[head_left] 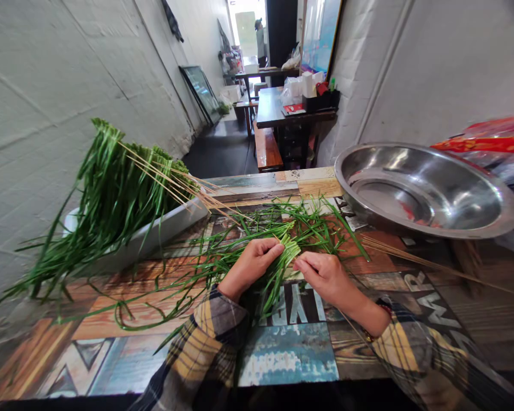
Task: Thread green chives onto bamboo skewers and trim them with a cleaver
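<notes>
Steel basin (420, 228) as landmark. Left of it, nearer the wearer: stalk bunch (290, 250), pale ends pinched in left hand (257, 260). Right hand (323, 274) just beside those ends, fingers closed on thin skewer (354, 326). Far left of basin: white tray (175, 225), heaped with skewered green stalks (128, 182). Basin interior: reddish patches, nature unclear.

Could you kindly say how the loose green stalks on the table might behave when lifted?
The loose green stalks would probably droop, as some lie curled; being thin, they look light; and lying crisscrossed, they may tangle.
</notes>
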Available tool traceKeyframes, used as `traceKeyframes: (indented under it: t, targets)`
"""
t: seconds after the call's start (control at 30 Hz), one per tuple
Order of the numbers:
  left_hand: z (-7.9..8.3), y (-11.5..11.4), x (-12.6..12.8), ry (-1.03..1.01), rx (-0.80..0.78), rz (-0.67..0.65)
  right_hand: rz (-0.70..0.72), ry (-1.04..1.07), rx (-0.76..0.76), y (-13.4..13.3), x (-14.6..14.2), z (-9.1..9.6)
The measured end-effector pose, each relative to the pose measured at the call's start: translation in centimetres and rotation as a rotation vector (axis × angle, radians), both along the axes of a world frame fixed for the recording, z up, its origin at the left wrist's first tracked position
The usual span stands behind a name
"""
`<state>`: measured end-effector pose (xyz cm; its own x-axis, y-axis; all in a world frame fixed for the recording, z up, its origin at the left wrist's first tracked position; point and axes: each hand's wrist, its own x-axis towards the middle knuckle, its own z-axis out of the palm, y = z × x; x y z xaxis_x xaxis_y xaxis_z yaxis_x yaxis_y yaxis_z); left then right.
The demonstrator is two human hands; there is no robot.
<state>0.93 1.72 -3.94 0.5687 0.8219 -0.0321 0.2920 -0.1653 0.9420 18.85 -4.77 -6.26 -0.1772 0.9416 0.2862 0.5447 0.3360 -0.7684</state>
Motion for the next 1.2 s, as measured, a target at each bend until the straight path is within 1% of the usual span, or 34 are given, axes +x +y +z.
traceKeyframes:
  t: [0.23, 0.33, 0.4, 0.47, 0.53, 0.67, 0.77, 0.83, 0.93, 0.97, 1.0, 1.07, 1.2]
  targets:
    - [0.1, -0.4, 0.3, 0.016, -0.016, -0.018, -0.017, 0.022, -0.005, 0.0, -0.1, -0.4]
    - [0.2, -0.3, 0.3, 0.022, 0.027, -0.018, 0.072, 0.066, -0.114, 0.4, 0.6, 0.0]
    - [0.1, -0.3, 0.3, 0.044, 0.067, -0.022, 0.097, 0.113, -0.184, 0.8, 1.1, 0.2]
    - [0.0, -0.5, 0.6, 0.076, 0.108, -0.036, 0.039, 0.162, -0.196, 1.0, 1.5, 0.4]
    - [-0.4, -0.7, 1.0, 0.086, 0.144, -0.047, -0.029, 0.174, -0.173, 1.0, 1.4, 0.3]
    - [-1.1, -1.3, 1.8, 0.060, 0.175, 0.006, -0.055, 0.090, -0.163, 0.8, 0.5, 0.1]
    - [-1.1, -1.2, 1.6, 0.049, 0.206, 0.018, -0.092, 0.066, -0.179, 0.7, 0.0, -0.1]
    - [-0.8, -0.7, 1.1, 0.054, 0.234, 0.065, -0.114, 0.071, -0.178, 0.8, 0.0, -0.2]
    - [-0.7, 0.3, 0.2, 0.105, 0.326, 0.267, -0.143, 0.073, -0.167, 1.0, 0.1, -0.4]
    - [-0.9, 0.5, 0.0, 0.129, 0.374, 0.320, -0.152, 0.068, -0.165, 1.0, 0.2, -0.5]
    - [-1.1, 0.8, -0.1, 0.154, 0.426, 0.343, -0.159, 0.063, -0.164, 1.1, 0.2, -0.6]
    - [-1.6, 1.0, -0.2, 0.211, 0.524, 0.305, -0.167, 0.062, -0.162, 1.2, 0.2, -0.8]
    - [-2.2, 0.8, 0.2, 0.357, 0.667, 0.160, -0.150, 0.126, -0.202, 1.4, 0.2, -0.9]
